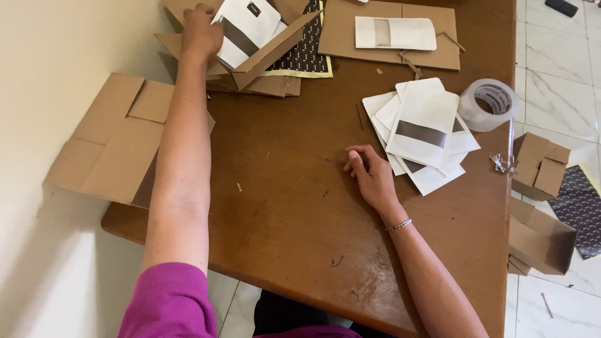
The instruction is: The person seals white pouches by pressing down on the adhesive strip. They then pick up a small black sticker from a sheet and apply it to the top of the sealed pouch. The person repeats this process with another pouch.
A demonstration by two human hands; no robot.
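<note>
On a brown wooden table (282, 188), scratched and flecked with small paper scraps, two bare arms reach out from a magenta sleeve (169, 303). Its top is worn pale near the front edge. A cream wall (56, 50) runs along the left, and a flattened carton (113, 141) sticks out over the table's left edge against it. To the right lies a white marble-tile floor (557, 69), where two small open cartons (538, 200) and a dark patterned sheet (579, 197) sit beside the table.

The left hand (200, 31) is stretched to the far left corner, fingers curled over the edge of a white pouch (247, 28) with a grey window strip; whether it pinches the pouch cannot be told. That pouch lies on top of a heap of folded cardboard (263, 69), with another patterned sheet (307, 53) beneath.

The right hand (372, 175) rests palm down on bare wood, fingers loosely bent, holding nothing, a thin bracelet (399, 224) at the wrist. Just beside it, at its fingertips, is a fanned stack of pouches (422, 134). A tape roll (489, 103) stands near the right edge. At the far side a single pouch (394, 32) lies on flat cardboard (438, 50).
</note>
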